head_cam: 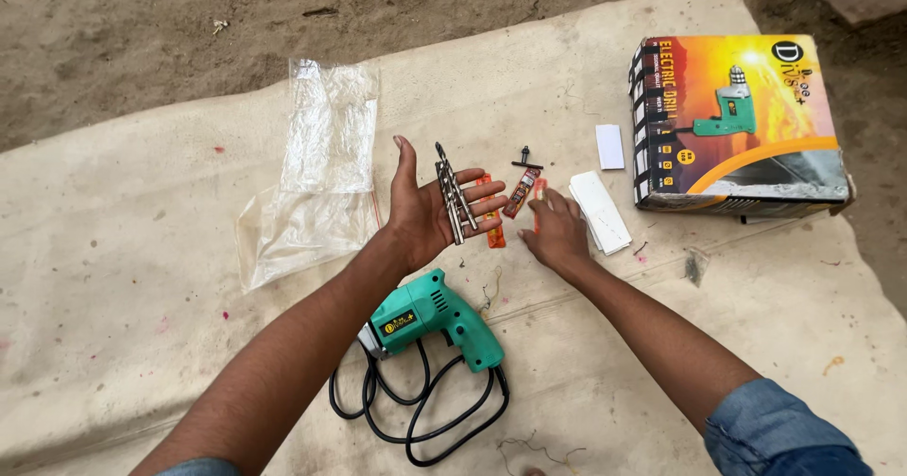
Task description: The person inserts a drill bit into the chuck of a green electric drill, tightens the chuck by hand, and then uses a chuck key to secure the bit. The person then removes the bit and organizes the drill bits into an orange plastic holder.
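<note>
On left palm (427, 213): drill bits (454, 194) (loose)

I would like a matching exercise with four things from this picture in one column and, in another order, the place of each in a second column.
Things:
1. drill bits
2. green electric drill
3. clear plastic bag
4. cardboard box

Places:
A. on the cloth, far right
B. on the open palm of the left hand
C. on the cloth, left of the left hand
D. near the person, beside a coiled black cord

Pairs: 1-B, 2-D, 3-C, 4-A
</note>
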